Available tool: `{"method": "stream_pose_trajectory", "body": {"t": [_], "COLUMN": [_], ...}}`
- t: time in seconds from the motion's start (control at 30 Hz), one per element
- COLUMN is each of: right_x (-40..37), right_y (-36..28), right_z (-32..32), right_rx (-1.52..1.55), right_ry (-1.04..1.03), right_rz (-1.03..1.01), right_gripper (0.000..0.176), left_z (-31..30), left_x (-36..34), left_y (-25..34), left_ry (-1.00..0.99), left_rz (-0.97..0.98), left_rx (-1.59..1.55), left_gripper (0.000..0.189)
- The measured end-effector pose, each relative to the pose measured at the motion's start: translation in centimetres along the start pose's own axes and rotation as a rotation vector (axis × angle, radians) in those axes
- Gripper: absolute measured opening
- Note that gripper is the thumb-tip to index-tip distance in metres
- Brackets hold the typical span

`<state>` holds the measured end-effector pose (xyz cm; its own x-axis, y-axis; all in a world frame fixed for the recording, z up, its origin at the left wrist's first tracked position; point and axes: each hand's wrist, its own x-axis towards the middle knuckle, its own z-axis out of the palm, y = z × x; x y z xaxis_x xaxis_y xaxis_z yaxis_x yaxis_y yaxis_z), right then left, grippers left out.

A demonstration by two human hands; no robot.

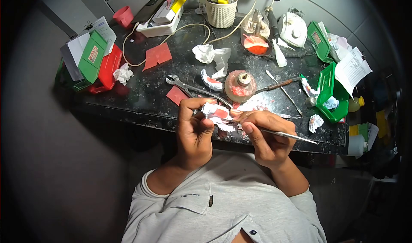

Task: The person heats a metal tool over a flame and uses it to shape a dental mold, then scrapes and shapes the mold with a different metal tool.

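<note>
My left hand (pixel 195 133) is closed on a white plaster model (pixel 216 111) with pink wax on it, held over the table's front edge. In my right hand (pixel 269 138) is a thin metal tool (pixel 292 136), gripped like a pen; its handle end points right and its working tip is hidden by the fingers beside the model. The right fingertips are close against the model's right side. Just beyond the hands stand a round glass burner (pixel 240 86) and another white model with pink wax (pixel 211 80).
Metal pliers (pixel 189 86), a pink wax sheet (pixel 157 56) and a knife (pixel 279 84) lie on the black table (pixel 141 92). Green boxes (pixel 328 88) stand right, a red box (pixel 107 71) left. At the back are a woven cup (pixel 221 13) and a white tray (pixel 161 28).
</note>
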<state>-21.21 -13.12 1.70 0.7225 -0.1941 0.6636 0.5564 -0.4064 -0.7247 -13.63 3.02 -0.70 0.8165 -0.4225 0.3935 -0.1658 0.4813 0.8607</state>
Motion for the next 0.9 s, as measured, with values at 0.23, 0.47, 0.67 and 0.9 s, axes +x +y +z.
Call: {"method": "stream_pose_trajectory", "body": {"t": [0.23, 0.47, 0.67, 0.9], "right_x": [0.1, 0.1, 0.3, 0.2], "right_y": [0.6, 0.6, 0.6, 0.6], "right_z": [-0.4, -0.1, -0.2, -0.4], "right_rx": [0.045, 0.064, 0.019, 0.083], "right_ry": [-0.058, -0.004, -0.045, 0.016], "right_rz": [0.043, 0.037, 0.0, 0.127], "right_gripper": [0.005, 0.006, 0.007, 0.005], "left_z": [-0.2, -0.3, -1.2, -0.3], "left_x": [0.0, 0.1, 0.1, 0.2], "left_y": [-0.6, 0.0, -1.2, -0.9], "left_ry": [0.01, -0.003, -0.073, -0.032], "left_rz": [-0.006, -0.025, -0.009, -0.029], "left_rx": [0.021, 0.048, 0.021, 0.037], "left_gripper": [0.047, 0.047, 0.041, 0.048]}}
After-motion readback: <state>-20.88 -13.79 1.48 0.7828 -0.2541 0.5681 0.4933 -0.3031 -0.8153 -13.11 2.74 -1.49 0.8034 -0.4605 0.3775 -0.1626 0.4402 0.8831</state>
